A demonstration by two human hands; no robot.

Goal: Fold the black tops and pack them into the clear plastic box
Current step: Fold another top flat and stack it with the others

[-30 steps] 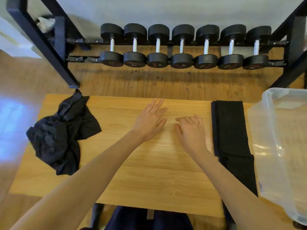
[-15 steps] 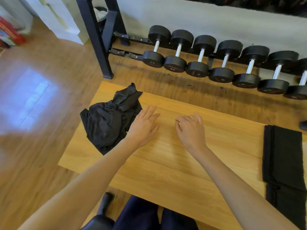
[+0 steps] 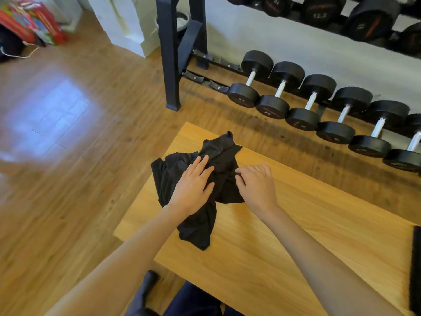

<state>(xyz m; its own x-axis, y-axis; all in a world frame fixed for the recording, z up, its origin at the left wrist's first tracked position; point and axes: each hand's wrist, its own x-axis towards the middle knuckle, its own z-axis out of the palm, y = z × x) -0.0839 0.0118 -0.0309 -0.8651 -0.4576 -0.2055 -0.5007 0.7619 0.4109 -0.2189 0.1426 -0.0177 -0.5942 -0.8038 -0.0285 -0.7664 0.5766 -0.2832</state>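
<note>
A crumpled black top (image 3: 200, 222) lies in a heap on the left end of the wooden table (image 3: 284, 247). My left hand (image 3: 193, 185) lies flat on top of the heap with fingers straight. My right hand (image 3: 257, 185) is at the heap's right edge, its fingertips curled down onto the cloth. A folded black top (image 3: 415, 270) shows only as a strip at the right edge of the view. The clear plastic box is out of view.
Behind the table a black rack (image 3: 173, 53) holds a row of dumbbells (image 3: 296, 99) near the floor. The wooden floor (image 3: 68, 133) spreads to the left. White blocks (image 3: 118, 19) and colourful items (image 3: 29, 21) stand at the far left.
The view has swung left, so the box is gone from it. Both hands have moved left from the bare table onto the crumpled black top.
</note>
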